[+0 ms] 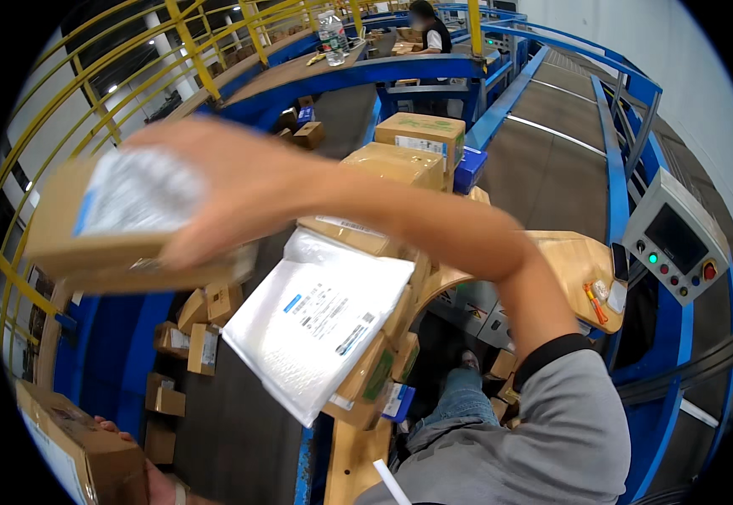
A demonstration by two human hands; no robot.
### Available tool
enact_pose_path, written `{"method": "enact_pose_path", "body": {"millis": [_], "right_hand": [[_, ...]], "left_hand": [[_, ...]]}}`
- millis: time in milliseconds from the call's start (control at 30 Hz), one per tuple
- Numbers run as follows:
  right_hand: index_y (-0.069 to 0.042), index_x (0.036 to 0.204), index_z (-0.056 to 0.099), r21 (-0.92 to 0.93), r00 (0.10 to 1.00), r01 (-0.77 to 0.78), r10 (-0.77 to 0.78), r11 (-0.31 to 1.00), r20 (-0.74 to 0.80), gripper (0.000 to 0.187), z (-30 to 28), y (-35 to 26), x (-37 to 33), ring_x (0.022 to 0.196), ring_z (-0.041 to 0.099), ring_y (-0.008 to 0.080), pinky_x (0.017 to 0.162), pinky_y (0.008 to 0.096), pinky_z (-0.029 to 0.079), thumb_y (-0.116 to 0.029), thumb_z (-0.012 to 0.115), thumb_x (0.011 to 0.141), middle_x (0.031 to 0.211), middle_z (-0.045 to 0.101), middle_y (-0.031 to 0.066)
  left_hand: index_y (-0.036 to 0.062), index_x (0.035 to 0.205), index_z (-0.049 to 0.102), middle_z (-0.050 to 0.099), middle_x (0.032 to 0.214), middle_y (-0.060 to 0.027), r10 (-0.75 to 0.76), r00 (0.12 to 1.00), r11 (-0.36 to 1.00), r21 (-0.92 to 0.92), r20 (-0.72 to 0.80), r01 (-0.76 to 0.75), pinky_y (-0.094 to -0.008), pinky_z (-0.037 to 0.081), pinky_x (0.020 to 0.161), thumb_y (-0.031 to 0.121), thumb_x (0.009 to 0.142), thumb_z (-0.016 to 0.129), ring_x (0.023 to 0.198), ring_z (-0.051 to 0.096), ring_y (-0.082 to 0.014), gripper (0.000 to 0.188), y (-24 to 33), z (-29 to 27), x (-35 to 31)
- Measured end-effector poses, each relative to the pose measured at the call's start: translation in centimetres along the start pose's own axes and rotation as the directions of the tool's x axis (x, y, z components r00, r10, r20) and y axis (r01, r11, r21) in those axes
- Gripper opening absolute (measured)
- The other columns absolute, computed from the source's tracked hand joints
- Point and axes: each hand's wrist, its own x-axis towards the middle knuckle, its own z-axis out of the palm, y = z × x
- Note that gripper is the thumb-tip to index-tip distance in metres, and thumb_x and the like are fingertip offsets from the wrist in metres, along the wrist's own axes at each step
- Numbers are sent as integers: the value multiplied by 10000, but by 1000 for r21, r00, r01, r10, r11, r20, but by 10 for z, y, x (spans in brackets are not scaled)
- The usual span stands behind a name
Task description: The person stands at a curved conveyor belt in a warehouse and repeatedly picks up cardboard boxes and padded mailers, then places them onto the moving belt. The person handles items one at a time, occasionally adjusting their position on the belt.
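Note:
My right arm stretches across to the left, and my right hand (230, 172) grips a cardboard box (72, 227) with a shiny silvery-white patch on top. Motion blurs both hand and box. At the lower left, my left hand (158, 485) is wrapped around another taped cardboard box (89, 433) that bears a white label and partly hides the palm. Between my arms, a white padded mailer (324, 316) with a printed label lies tilted on a pile of cartons. Behind it stand a taped carton (396, 160) and a green-printed carton (421, 128).
Several small cartons (202, 345) lie on the dark conveyor belt (240, 421) below. A curved wooden ledge (568, 261) holds an orange cutter (594, 301). A control panel (678, 240) stands right. Yellow railings (190, 50) run left; a person (434, 38) works farther off.

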Motion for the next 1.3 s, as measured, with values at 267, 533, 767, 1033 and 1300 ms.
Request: {"method": "enact_pose_path", "body": {"millis": [267,533,767,1033,1300], "right_hand": [[-158,1471,511,-212,838,-512,430,832,-337,978,-219,95,-358,1312,501,374,1161,472,314,-282,690,518,1417,552,159],[-232,1430,533,-412,521,-818,821,402,-234,957,-252,187,-630,1332,457,354,1159,542,268,-118,758,507,1362,533,147],[-373,1534,434,-638,425,-726,897,256,-124,1137,-250,222,-661,1373,433,345,1186,649,195,-147,886,515,1403,479,159],[-357,1524,447,-804,517,-588,806,88,-289,976,-340,355,-674,1504,279,348,1189,710,141,-211,910,677,1606,351,66],[-146,1625,200,891,138,-433,967,-136,215,927,-250,225,-655,1254,570,236,1007,463,509,-604,631,945,1390,558,136]], "left_hand": [[102,1613,183,356,1548,-227,-165,947,931,-273,276,242,-589,336,1159,358,989,606,1433,334,-459,796,-42,210,-38],[88,1608,182,337,1552,-239,-535,610,475,-389,585,790,-614,308,1180,376,997,600,1453,296,-486,794,-91,387,-131],[77,1603,180,321,1556,-249,-538,87,-356,-319,839,878,-636,283,1199,392,1004,595,1471,262,-509,793,-145,480,-234],[62,1597,233,262,1519,-272,-590,-55,-563,-361,806,743,-719,433,998,494,1025,503,1303,408,-447,766,-318,499,-374],[112,1580,345,429,1560,-191,-677,-412,-379,191,610,905,-518,440,1126,599,969,508,1404,474,-344,798,-489,454,-486]]}}
